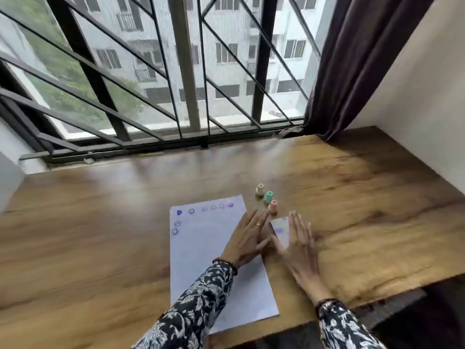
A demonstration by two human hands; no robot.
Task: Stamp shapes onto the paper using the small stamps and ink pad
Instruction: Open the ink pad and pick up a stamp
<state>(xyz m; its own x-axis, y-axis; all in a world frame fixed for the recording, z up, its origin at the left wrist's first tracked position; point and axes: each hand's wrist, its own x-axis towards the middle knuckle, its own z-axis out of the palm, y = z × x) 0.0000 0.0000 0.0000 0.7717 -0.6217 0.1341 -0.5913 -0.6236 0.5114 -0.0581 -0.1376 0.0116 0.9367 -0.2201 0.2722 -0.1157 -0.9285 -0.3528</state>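
A barred window fills the far side, with a dark curtain bunched at its right and a pale wall beyond. Below runs a wooden table. On it lies a sheet of paper, long side running away from the person, with purple stamped shapes along its far edge and 2 more down its left edge.

Both arms reach forward in dark floral sleeves. The left hand lies flat across the paper's right edge, fingers spread, grasping nothing. The right hand lies just right of it, fingers extended and loose, its thumb side against the ink pad; it grips nothing that shows.

Just beyond the fingertips stand 3 small stamps in a diagonal row: a pink stamp nearest, a green stamp, a cream stamp.
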